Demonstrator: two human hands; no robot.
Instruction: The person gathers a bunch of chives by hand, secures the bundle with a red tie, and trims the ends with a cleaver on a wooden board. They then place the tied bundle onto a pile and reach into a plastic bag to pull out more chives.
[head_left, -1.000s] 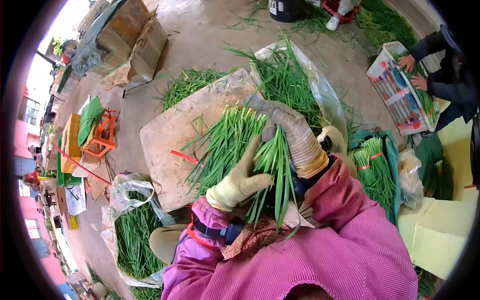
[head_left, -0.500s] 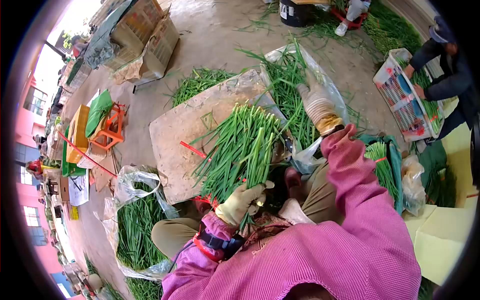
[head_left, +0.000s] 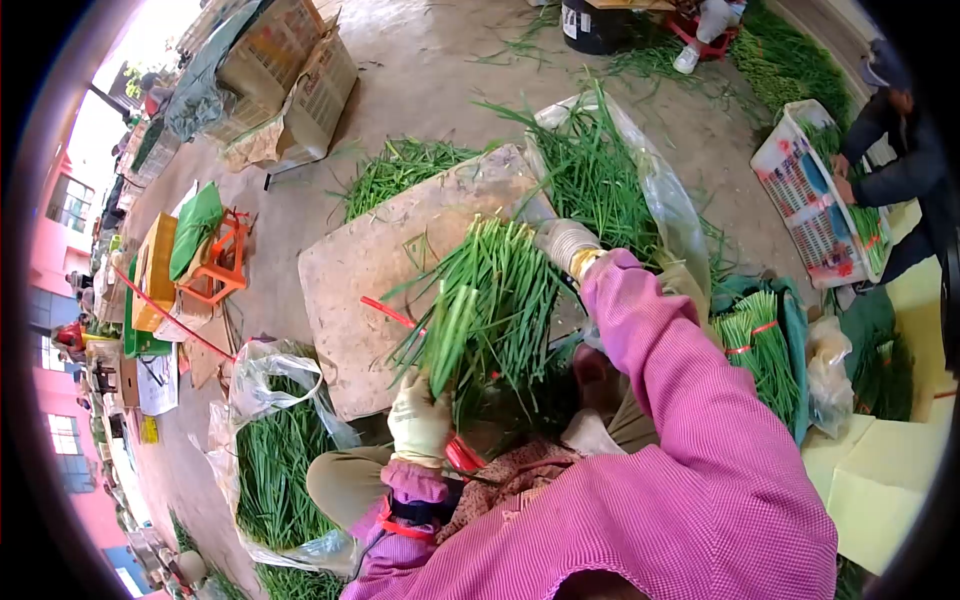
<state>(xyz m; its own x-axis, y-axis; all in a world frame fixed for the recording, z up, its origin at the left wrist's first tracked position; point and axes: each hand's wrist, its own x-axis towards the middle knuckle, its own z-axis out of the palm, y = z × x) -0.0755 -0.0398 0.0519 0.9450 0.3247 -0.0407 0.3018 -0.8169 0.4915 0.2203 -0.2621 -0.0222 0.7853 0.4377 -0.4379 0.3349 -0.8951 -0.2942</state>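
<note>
My left hand (head_left: 418,420), in a pale glove, is closed around a small bunch of chives (head_left: 452,325), pale stalk ends up. The bunch is in front of a larger heap of chives (head_left: 515,270) on a worn board (head_left: 345,265) before me. At the heap's upper right edge is my right hand (head_left: 567,246), in a greyish glove; its fingers are too blurred and covered to read. A red strip (head_left: 385,309) lies on the board, one end by the leaves. More red strips (head_left: 463,455) are beside my left wrist.
Plastic bags of loose chives stand at left (head_left: 280,465) and upper right (head_left: 670,200). Tied chives (head_left: 757,330) lie by my right arm. A person in dark sleeves (head_left: 895,180) works at a white basket (head_left: 800,200). An orange stool (head_left: 218,262) and boxes (head_left: 290,80) are further off.
My left hand has moved left with its bunch. My right hand has come down and left from the bag to the heap's edge. The other person's hands have shifted at the basket.
</note>
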